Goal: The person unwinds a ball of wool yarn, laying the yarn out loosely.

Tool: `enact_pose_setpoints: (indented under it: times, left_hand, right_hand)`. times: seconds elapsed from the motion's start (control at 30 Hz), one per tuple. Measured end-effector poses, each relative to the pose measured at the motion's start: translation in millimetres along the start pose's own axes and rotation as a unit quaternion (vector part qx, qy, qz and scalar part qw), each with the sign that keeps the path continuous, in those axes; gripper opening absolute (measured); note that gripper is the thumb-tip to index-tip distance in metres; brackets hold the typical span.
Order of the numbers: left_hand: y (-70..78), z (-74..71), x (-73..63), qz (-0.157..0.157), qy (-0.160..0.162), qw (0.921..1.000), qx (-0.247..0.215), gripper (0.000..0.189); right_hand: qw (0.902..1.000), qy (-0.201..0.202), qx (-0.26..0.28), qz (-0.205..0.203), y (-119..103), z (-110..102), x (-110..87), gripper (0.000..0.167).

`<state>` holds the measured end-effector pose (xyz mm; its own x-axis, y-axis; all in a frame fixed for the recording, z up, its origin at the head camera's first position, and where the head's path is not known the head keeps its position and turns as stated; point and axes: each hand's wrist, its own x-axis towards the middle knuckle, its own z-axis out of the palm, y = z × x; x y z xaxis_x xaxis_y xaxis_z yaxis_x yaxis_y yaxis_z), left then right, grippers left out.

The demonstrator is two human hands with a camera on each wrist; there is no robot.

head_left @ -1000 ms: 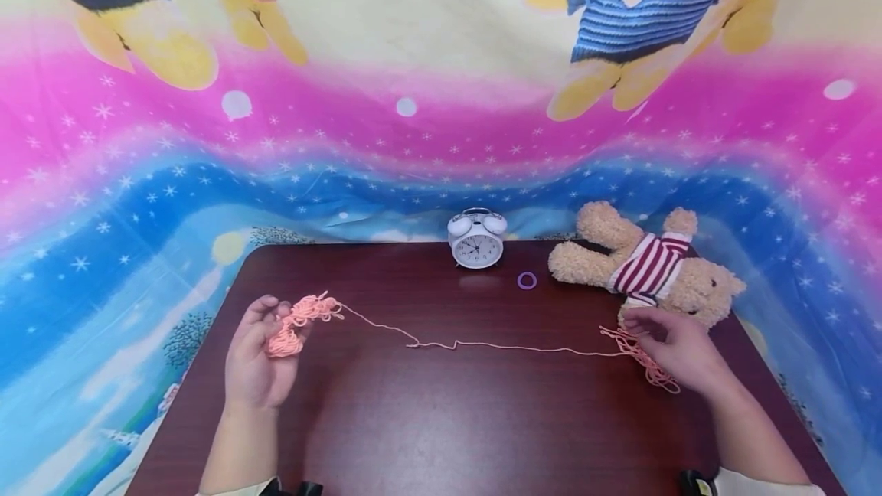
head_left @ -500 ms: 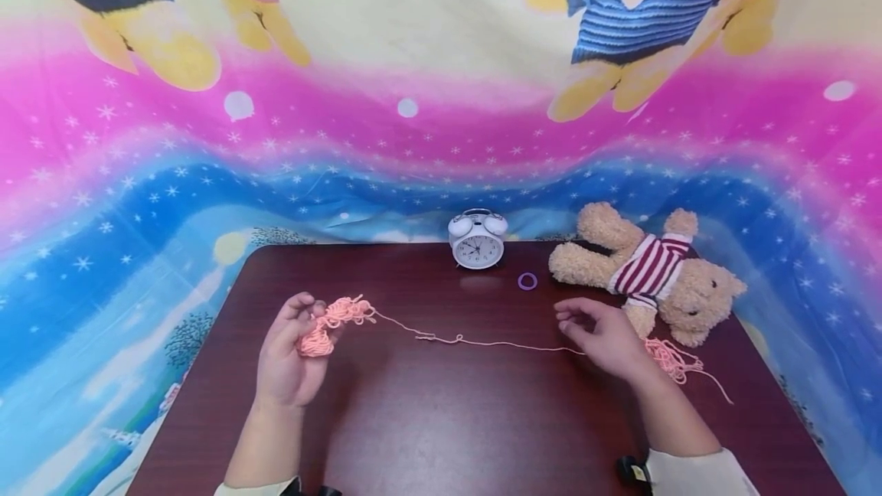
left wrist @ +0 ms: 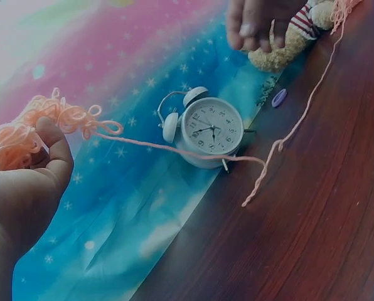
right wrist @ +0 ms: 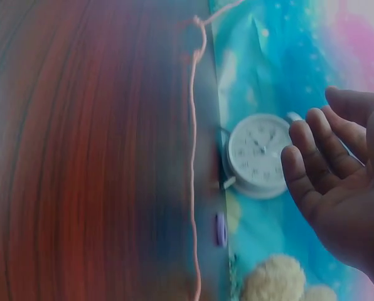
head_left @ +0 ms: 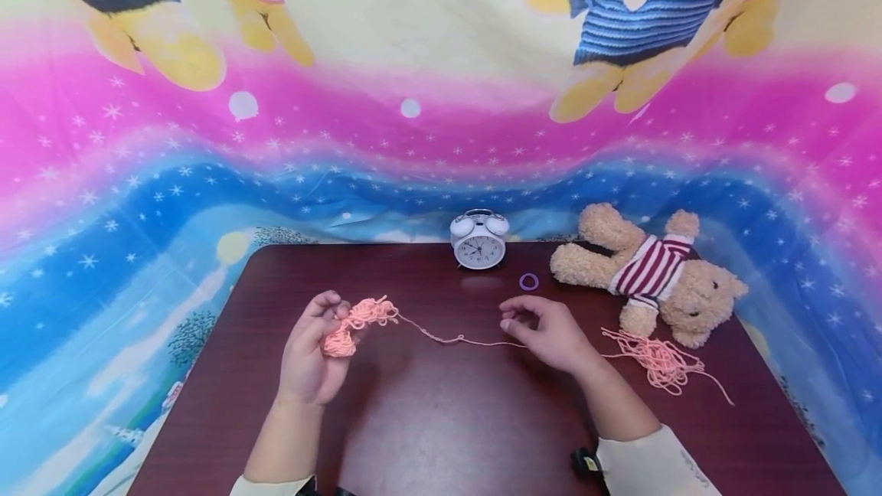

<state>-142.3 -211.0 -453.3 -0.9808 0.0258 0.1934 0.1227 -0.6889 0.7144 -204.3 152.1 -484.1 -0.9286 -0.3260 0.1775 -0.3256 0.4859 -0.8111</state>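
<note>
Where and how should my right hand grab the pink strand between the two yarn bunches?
I'd pinch the strand right of its small loop, coming from the right: your right hand is on that side, holding nothing, and there the thin strand runs single and uncovered.

The right hand (right wrist: pixel 356 207), fingers loosely bent, beside a white clock (right wrist: pixel 259 153).
A strand of peach yarn (right wrist: pixel 192 157), kinked toward the top, stretches past the dark wood tabletop (right wrist: pixel 99 157), apart from the hand; I spot a purple ring (right wrist: pixel 221 229) near the clock and fuzzy tan plush (right wrist: pixel 275 282).

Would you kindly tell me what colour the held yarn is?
The yarn is peach-pink, showing best in the head view.
</note>
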Motion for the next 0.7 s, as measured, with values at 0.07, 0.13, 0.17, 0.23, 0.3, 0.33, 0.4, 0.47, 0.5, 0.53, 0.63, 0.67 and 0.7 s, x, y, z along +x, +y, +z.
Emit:
enact_pose_setpoints:
  times: [0.07, 0.13, 0.17, 0.23, 0.3, 0.33, 0.4, 0.47, 0.5, 0.53, 0.63, 0.67, 0.7]
  left_hand:
    - [-2.9, 2.3, 0.3, -0.004, -0.002, 1.0, -0.002, 0.043]
    - [-6.0, 4.2, 0.7, -0.008, -0.006, 0.9999, -0.008, 0.043]
    - [-7.5, 5.2, 0.8, -0.01, -0.009, 0.9998, -0.011, 0.043]
    - [-10.6, 7.0, 1.1, -0.015, -0.012, 0.9997, -0.013, 0.043]
    - [-13.3, 9.1, 1.4, -0.02, -0.015, 0.9996, -0.013, 0.043]
    - [-14.6, 10.1, 1.4, -0.023, -0.017, 0.9995, -0.012, 0.042]
    - [-16.8, 11.8, 1.5, -0.029, -0.024, 0.9992, -0.01, 0.041]
    - [-18.6, 13.3, 1.3, -0.037, -0.031, 0.9988, -0.004, 0.039]
    - [-19.3, 13.7, 1.0, -0.04, -0.035, 0.9986, -0.001, 0.037]
    - [-20.0, 14.1, 0.9, -0.044, -0.038, 0.9983, 0.005, 0.034]
    - [-21.9, 14.7, 0.7, -0.057, -0.05, 0.9968, 0.024, 0.026]
    - [-22.5, 15.0, 0.6, -0.061, -0.052, 0.9963, 0.031, 0.023]
    - [-23.1, 15.2, 0.7, -0.065, -0.054, 0.9957, 0.038, 0.021]
  right_hand:
    - [0.9999, -0.004, 0.008, -0.006, -5.3, 8.0, 3.4, 0.02]
    - [0.9998, -0.009, 0.016, -0.011, -11.1, 15.9, 6.5, 0.02]
    - [0.9996, -0.012, 0.019, -0.015, -13.9, 20.0, 7.9, 0.02]
    - [0.9993, -0.018, 0.024, -0.022, -18.9, 28.5, 10.7, 0.02]
    - [0.9989, -0.025, 0.027, -0.029, -22.9, 36.8, 13.6, 0.021]
    - [0.9986, -0.028, 0.03, -0.033, -24.5, 41.1, 14.9, 0.022]
    - [0.9982, -0.033, 0.028, -0.04, -27.9, 49.0, 17.2, 0.022]
    - [0.9978, -0.038, 0.029, -0.046, -31.3, 56.1, 19.1, 0.022]
    - [0.9975, -0.041, 0.03, -0.05, -33.1, 59.4, 20.0, 0.022]
    - [0.9972, -0.043, 0.031, -0.053, -34.8, 62.4, 20.8, 0.022]
    - [0.9964, -0.049, 0.034, -0.061, -38.7, 70.8, 23.3, 0.024]
    - [0.996, -0.051, 0.035, -0.064, -39.9, 73.2, 24.1, 0.025]
    - [0.9958, -0.053, 0.035, -0.067, -40.8, 75.7, 24.9, 0.026]
